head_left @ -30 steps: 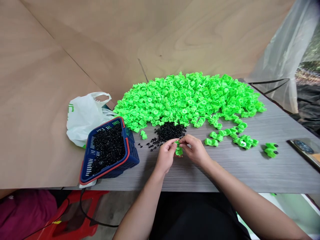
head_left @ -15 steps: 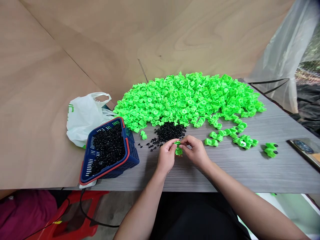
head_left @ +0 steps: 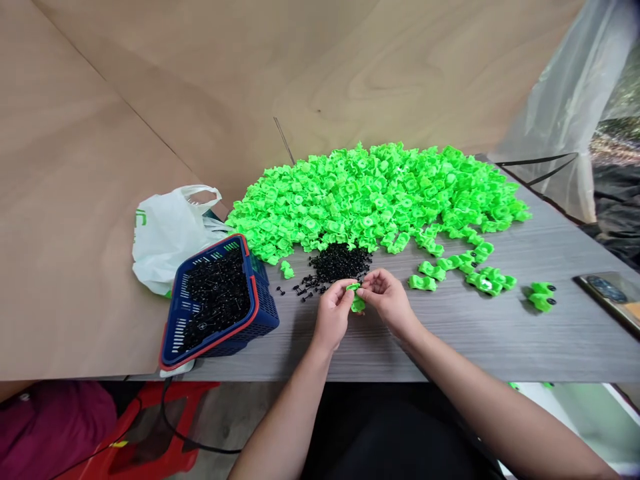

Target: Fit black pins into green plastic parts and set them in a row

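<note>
Above the near middle of the table, my left hand (head_left: 334, 312) pinches a small green plastic toy car body (head_left: 357, 304) between thumb and fingers. My right hand (head_left: 389, 300) meets the same piece from the right, its thumb pressed on the top and its fingers curled behind. Whether a black part sits between the fingertips is hidden. Just beyond lies a small heap of black wheel axles (head_left: 340, 262), some scattered to its left. A large pile of green car bodies (head_left: 375, 197) rises behind it.
At left stands a blue basket (head_left: 270, 313) with a red rim, full of black axles, beside a white plastic bag (head_left: 163, 233). Several green bodies (head_left: 423, 283) lie loose on the right, one with black wheels (head_left: 541, 297). A phone (head_left: 607, 293) rests at the right edge.
My right hand's fingers have loosened and lifted slightly, while its thumb stays at the green body. My left hand keeps its hold almost unmoved.
</note>
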The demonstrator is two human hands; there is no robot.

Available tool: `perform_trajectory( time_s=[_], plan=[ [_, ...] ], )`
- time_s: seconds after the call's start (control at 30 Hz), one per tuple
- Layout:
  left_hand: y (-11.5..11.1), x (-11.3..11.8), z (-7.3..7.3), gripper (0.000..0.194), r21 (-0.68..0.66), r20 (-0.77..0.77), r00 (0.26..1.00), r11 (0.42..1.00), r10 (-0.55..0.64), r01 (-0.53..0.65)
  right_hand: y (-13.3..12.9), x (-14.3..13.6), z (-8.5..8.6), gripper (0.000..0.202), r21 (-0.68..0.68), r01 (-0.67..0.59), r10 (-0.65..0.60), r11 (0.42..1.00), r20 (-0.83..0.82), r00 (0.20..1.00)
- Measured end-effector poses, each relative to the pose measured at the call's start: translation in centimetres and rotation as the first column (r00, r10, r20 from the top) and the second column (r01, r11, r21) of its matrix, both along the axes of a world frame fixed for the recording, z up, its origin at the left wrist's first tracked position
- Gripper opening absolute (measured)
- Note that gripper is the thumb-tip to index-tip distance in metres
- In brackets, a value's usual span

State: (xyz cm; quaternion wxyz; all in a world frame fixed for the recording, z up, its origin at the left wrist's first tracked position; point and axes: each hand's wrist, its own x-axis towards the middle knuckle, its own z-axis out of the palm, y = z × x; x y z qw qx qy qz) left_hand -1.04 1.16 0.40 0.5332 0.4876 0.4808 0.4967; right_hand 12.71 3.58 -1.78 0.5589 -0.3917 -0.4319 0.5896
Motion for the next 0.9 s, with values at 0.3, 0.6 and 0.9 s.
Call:
perform_trajectory(
  time_s=[0.3, 0.6, 0.9],
  plan=[
    [0.1, -0.8, -0.3, 0.042, -0.087, 0.07, 0.989, 0.988, 0.13, -0.124, 4.0, 4.4, -0.5, 0.016, 0.196, -0.052, -0.126, 0.979, 0.791, 0.599],
    [0.4, -1.4, 0.3, 0.026, -0.125, 0.147, 0.98, 0.985, 0.134, -0.116, 7.2, 2.6, -1.0, 0.01, 0.252, -0.09, -0.22, 0.963, 0.937, 0.272],
    [-0.1, -1.3, 0.3, 0.035, -0.207, 0.152, 0.979, 0.973, 0.132, -0.099, 7.8, 2.7, -0.9, 0.004, 0.153, -0.05, -0.11, 0.987, 0.866, 0.489]
  ],
)
